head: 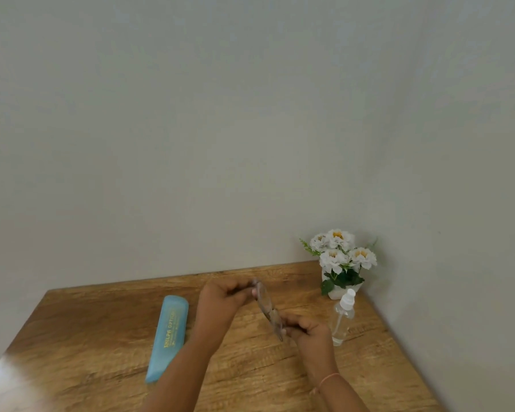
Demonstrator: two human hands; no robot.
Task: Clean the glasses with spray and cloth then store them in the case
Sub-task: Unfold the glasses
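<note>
The glasses (267,309) have a brownish translucent frame and are held edge-on above the wooden table (101,337), blurred. My left hand (220,301) pinches their far end and my right hand (306,328) grips their near end. A light blue glasses case (168,337) with yellow lettering lies shut on the table, left of my left forearm. A clear spray bottle (343,318) with a white nozzle stands just right of my right hand. No cloth is visible.
A small white pot of white flowers (341,263) stands in the back right corner, behind the spray bottle. Plain walls meet the table at the back and on the right. A pink band circles my right wrist.
</note>
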